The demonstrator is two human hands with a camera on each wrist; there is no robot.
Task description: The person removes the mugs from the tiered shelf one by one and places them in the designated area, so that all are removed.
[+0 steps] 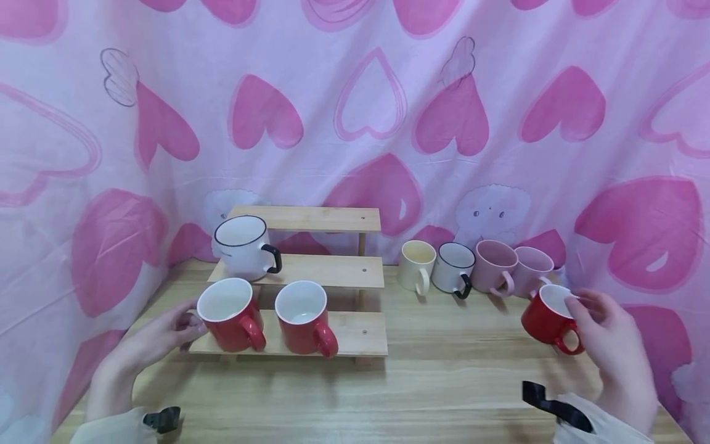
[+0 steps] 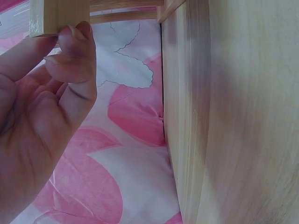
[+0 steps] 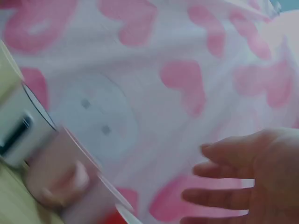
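Note:
My left hand [image 1: 161, 336] pinches the left end of the lowest board of a three-step wooden shelf rack [image 1: 355, 336]; the left wrist view shows thumb and fingertips at the board end [image 2: 60, 21]. Two red mugs [image 1: 228, 317] with white insides stand on that board, and a white mug [image 1: 241, 250] with black rim and handle stands on the middle one. At the right, my right hand [image 1: 616, 351] is beside another red mug [image 1: 540, 317], thumb overlapping its rim in the head view. In the blurred right wrist view the fingers are straight and spread, apart from it.
Along the back curtain stand a cream mug [image 1: 413, 268], a white mug with a black handle [image 1: 450, 271] and two pink mugs [image 1: 490, 271]. A heart-patterned curtain [image 1: 355, 135] hangs behind the wooden table [image 1: 432, 382] and down both sides.

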